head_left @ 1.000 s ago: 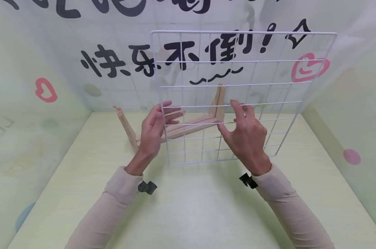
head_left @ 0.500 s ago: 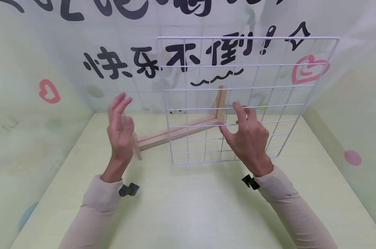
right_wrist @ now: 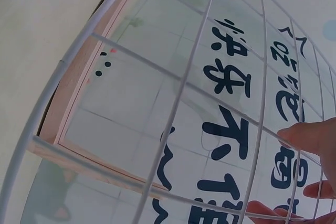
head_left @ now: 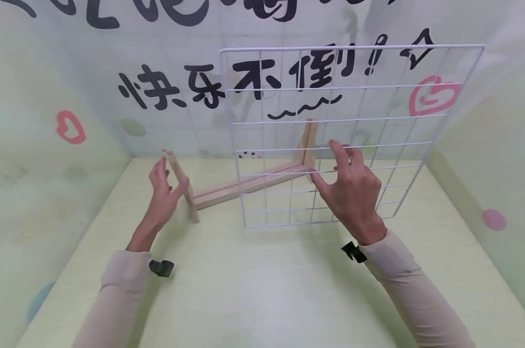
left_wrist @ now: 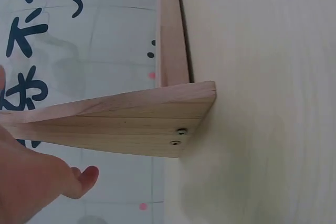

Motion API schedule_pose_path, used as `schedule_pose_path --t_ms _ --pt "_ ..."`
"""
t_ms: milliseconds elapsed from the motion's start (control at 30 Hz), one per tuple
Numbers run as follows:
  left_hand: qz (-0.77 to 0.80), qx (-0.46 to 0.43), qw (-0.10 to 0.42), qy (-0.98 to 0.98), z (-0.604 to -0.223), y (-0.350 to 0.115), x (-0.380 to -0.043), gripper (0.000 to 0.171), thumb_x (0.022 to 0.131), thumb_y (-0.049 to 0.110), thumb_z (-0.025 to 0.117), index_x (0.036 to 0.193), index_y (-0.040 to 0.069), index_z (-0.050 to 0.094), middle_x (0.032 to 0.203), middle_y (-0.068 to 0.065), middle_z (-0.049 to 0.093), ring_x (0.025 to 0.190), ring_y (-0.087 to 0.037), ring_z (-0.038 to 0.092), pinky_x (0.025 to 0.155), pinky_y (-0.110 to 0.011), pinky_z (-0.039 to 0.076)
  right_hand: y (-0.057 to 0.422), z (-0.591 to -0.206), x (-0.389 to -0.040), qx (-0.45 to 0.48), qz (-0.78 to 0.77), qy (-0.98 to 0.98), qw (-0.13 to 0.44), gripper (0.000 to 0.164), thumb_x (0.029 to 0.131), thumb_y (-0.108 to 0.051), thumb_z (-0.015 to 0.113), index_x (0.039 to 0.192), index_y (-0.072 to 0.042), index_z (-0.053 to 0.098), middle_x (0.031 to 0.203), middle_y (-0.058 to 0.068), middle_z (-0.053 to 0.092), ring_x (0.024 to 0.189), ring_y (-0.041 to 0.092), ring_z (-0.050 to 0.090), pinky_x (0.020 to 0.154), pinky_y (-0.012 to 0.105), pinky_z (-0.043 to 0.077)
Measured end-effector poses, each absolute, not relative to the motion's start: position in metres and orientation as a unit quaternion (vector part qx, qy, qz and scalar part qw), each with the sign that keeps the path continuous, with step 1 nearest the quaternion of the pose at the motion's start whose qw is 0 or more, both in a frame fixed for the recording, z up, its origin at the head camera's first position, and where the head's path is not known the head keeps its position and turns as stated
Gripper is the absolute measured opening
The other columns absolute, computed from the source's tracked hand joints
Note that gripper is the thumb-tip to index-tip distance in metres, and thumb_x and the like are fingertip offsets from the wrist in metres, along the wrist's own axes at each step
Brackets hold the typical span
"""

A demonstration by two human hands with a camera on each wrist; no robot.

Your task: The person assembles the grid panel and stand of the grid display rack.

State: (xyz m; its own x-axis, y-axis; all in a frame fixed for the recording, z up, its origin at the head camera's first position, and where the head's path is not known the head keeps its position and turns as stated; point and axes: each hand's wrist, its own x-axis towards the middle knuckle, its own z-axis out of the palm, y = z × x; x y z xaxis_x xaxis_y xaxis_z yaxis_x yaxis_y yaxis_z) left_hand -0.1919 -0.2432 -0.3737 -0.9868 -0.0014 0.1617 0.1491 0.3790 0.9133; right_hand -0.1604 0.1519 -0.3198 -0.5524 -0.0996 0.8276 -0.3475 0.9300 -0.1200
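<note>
My right hand [head_left: 354, 193] pinches a white wire grid panel [head_left: 354, 47], its thumb and fingers on the panel's wires. The panel stands upright and overlaps the right part of a U-shaped wooden stand [head_left: 214, 197] in the head view. At the stand's left upright [head_left: 177, 170], my left hand [head_left: 160, 200] has its fingers on the outer side and its thumb overlapping the wood. The left wrist view shows the fingers apart from this board, which has two screws [left_wrist: 181, 131]. The right wrist view shows a thumb and fingers [right_wrist: 310, 140] among the wires.
The stand rests on a pale table [head_left: 262, 280] toward its back edge. A white printed sheet [head_left: 158, 130] with black characters hangs behind it, and patterned walls rise at the left and right.
My left hand has left the panel's left edge and moved left to the stand's left upright. My right hand keeps holding the panel, which has shifted slightly right.
</note>
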Motion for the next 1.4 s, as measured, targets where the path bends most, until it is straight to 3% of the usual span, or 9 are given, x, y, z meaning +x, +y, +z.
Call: schedule_pose_path --t_ms 100,300,467,667,933,1400 --pt "-0.56 -0.057 0.019 -0.826 -0.388 -0.243 -0.2 0.091 0.102 0.03 0.054 0.158 0.02 -0.016 0.161 -0.016 -0.018 0.15 -0.043 -0.003 0.117 -0.068 0.016 0.154 -0.319 -0.161 0.125 0.135 -0.869 0.459 0.063 0.076 -0.032 0.085 0.126 -0.005 0.058 0.1 0.023 0.064 0.047 0.031 0.052 0.036 0.034 0.034" --pt "-0.566 -0.067 -0.008 -0.822 -0.396 -0.251 -0.203 0.084 0.103 0.033 0.053 0.159 0.026 -0.008 0.166 -0.013 -0.003 0.15 -0.043 0.007 0.115 -0.067 0.021 0.152 -0.318 -0.161 0.13 0.14 -0.867 0.46 0.062 0.076 -0.03 0.084 0.126 -0.004 0.059 0.1 0.024 0.065 0.048 0.032 0.054 0.036 0.034 0.033" --pt "-0.537 -0.071 -0.031 -0.84 -0.394 -0.259 -0.203 0.085 0.101 0.032 0.058 0.16 0.025 -0.003 0.165 -0.017 0.005 0.147 -0.047 0.02 0.112 -0.061 0.033 0.152 -0.316 -0.161 0.13 0.136 -0.864 0.467 0.061 0.076 -0.03 0.084 0.126 -0.004 0.059 0.101 0.024 0.065 0.048 0.033 0.054 0.036 0.034 0.033" --pt "-0.516 -0.07 -0.052 -0.852 -0.395 -0.265 -0.206 0.082 0.1 0.032 0.061 0.161 0.023 0.007 0.163 -0.018 0.017 0.142 -0.043 0.035 0.102 -0.05 0.047 0.156 -0.312 -0.16 0.13 0.128 -0.868 0.462 0.059 0.082 -0.034 0.079 0.128 -0.004 0.058 0.103 0.025 0.065 0.051 0.033 0.057 0.036 0.036 0.036" --pt "-0.512 -0.08 -0.076 -0.852 -0.392 -0.266 -0.208 0.082 0.102 0.03 0.057 0.16 0.026 -0.001 0.165 -0.013 0.017 0.143 -0.037 0.037 0.104 -0.049 0.047 0.157 -0.311 -0.161 0.138 0.132 -0.869 0.457 0.059 0.082 -0.034 0.079 0.128 -0.004 0.057 0.104 0.025 0.064 0.053 0.033 0.058 0.035 0.035 0.036" --pt "-0.526 -0.096 -0.1 -0.839 -0.391 -0.252 -0.222 0.081 0.103 0.027 0.056 0.16 0.02 -0.002 0.165 -0.011 0.014 0.146 -0.036 0.031 0.108 -0.049 0.045 0.159 -0.305 -0.162 0.141 0.113 -0.871 0.457 0.061 0.081 -0.037 0.079 0.127 -0.004 0.058 0.101 0.024 0.065 0.047 0.032 0.054 0.035 0.033 0.033"
